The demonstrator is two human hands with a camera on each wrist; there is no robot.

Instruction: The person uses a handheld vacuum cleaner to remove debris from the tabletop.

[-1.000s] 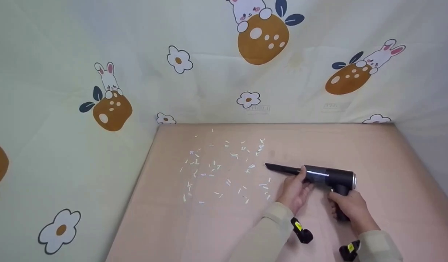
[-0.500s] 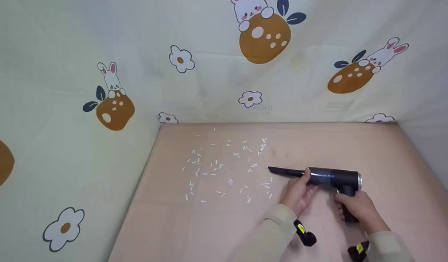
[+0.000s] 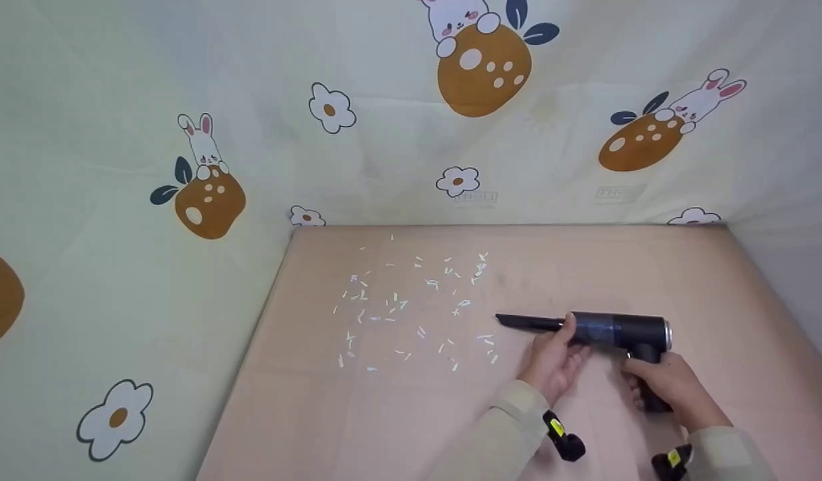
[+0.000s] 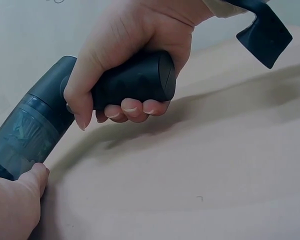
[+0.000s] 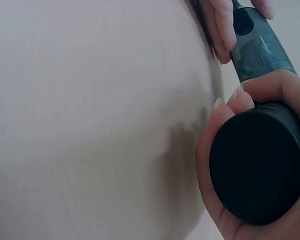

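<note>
A black handheld vacuum cleaner [image 3: 635, 332] with a clear dust cup [image 4: 25, 132] and a narrow nozzle [image 3: 528, 323] points left over the table. My right hand [image 3: 668, 384] grips its handle [image 4: 132, 82], fingers wrapped round it. Near the front, my left hand [image 3: 555, 361] holds the body, thumb on one side and fingers on the other and below. Pale, thin scraps [image 3: 431, 284] lie scattered to the left of the nozzle tip. Some pale bits show inside the cup in the left wrist view.
A pinkish tablecloth [image 3: 304, 414] covers the table. Patterned fabric [image 3: 384, 153] with rabbits and flowers rises as walls behind and at the sides. Black wrist-camera mounts [image 3: 563, 437] sit at both sleeves.
Both hands have moved the vacuum cleaner slightly right and nearer to me. A scrap just below the nozzle tip no longer shows. The other scraps lie about where they were.
</note>
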